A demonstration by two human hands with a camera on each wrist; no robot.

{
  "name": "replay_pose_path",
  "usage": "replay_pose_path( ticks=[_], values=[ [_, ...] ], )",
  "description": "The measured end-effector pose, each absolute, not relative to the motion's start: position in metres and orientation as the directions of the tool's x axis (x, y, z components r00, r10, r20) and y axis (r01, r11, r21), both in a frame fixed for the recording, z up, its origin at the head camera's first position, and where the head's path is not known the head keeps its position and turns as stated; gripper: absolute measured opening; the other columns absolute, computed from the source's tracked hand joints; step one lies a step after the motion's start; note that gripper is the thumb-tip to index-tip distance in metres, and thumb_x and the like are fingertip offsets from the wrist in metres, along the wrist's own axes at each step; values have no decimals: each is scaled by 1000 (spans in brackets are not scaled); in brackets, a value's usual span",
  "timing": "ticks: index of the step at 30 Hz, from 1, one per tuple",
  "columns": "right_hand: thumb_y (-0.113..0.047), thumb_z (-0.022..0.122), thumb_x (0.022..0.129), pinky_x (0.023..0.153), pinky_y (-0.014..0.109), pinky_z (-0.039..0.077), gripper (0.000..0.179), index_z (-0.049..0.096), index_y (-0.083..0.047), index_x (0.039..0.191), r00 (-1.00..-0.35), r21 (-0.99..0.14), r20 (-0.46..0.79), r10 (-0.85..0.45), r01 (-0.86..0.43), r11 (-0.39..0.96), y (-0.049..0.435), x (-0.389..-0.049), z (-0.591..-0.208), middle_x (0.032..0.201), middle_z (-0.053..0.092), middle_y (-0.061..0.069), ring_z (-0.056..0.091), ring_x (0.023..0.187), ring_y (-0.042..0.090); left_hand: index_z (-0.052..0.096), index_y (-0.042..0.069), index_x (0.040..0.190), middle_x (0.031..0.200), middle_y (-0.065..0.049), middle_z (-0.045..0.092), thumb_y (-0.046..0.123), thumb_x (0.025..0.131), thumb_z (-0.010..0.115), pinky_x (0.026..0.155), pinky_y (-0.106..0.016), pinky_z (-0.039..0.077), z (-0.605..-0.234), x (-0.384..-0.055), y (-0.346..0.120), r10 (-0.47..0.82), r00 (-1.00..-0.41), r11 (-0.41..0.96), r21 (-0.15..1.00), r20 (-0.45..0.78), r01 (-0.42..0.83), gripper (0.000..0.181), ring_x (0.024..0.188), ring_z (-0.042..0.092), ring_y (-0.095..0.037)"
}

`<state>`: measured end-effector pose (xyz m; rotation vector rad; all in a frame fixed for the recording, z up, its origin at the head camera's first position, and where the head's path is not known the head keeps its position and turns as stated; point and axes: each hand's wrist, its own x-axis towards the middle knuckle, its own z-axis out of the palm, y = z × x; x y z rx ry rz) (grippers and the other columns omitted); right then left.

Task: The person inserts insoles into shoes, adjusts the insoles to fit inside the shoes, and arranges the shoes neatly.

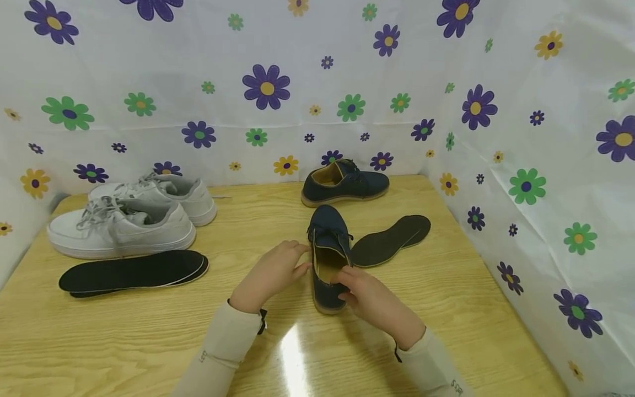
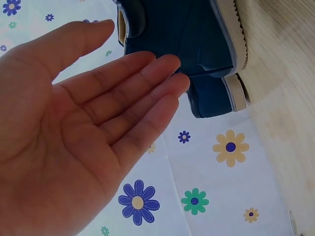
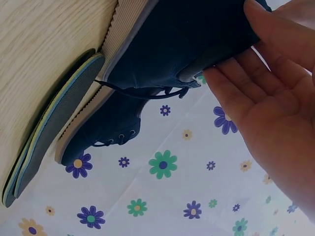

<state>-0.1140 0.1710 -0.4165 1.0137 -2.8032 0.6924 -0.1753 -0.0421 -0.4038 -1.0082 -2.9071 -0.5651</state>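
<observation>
A navy lace-up shoe [image 1: 328, 223] stands upright on the table, toe pointing away and its tan inside showing. My right hand [image 1: 374, 300] pinches the right rim near the heel, fingers over the edge of the opening and thumb on the outside. In the right wrist view the thumb and fingers lie on either side of the shoe wall [image 3: 197, 39]. My left hand [image 1: 273, 273] is by the shoe's left side, its fingers fairly straight in the left wrist view. Whether those fingertips touch the shoe is unclear. Dark insoles [image 1: 389, 242], stacked and overlapping, lie right of the shoe.
The other navy shoe [image 1: 364, 187] stands behind, toe to the right. At the left are two white sneakers [image 1: 119, 234], with black insoles [image 1: 134, 273] stacked in front of them. A flower-printed sheet [image 1: 297, 127] hangs behind and along the right of the wooden table [image 1: 149, 331].
</observation>
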Motion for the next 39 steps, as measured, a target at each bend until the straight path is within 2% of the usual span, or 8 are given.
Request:
replay_pose_path(
  ticks=[17, 27, 39],
  values=[
    [1, 68, 86, 80, 33, 52, 21, 64, -3, 106, -782, -508, 117, -613, -577, 639, 181, -121, -403, 102, 64, 7, 63, 92, 21, 61, -6, 121, 117, -19, 62, 20, 93, 64, 93, -43, 48, -402, -175, -46, 579, -810, 742, 349, 94, 572, 38, 110, 58, -35],
    [-4, 66, 90, 86, 34, 51, 20, 65, -3, 110, -779, -567, 134, -613, -567, 597, 191, -127, -397, 105, 66, 5, 63, 99, 21, 60, -5, 122, 118, -19, 62, 19, 93, 64, 93, -44, 48, -401, -176, -46, 569, -818, 750, 355, 83, 558, 38, 110, 58, -35],
    [-9, 62, 94, 89, 42, 50, 18, 65, -5, 111, -829, -632, 154, -538, -501, 591, 211, -138, -391, 107, 66, 4, 62, 103, 22, 60, -6, 122, 119, -20, 61, 20, 94, 64, 94, -44, 48, -402, -177, -51, 571, -817, 747, 361, 83, 559, 38, 112, 57, -35]
  ],
)
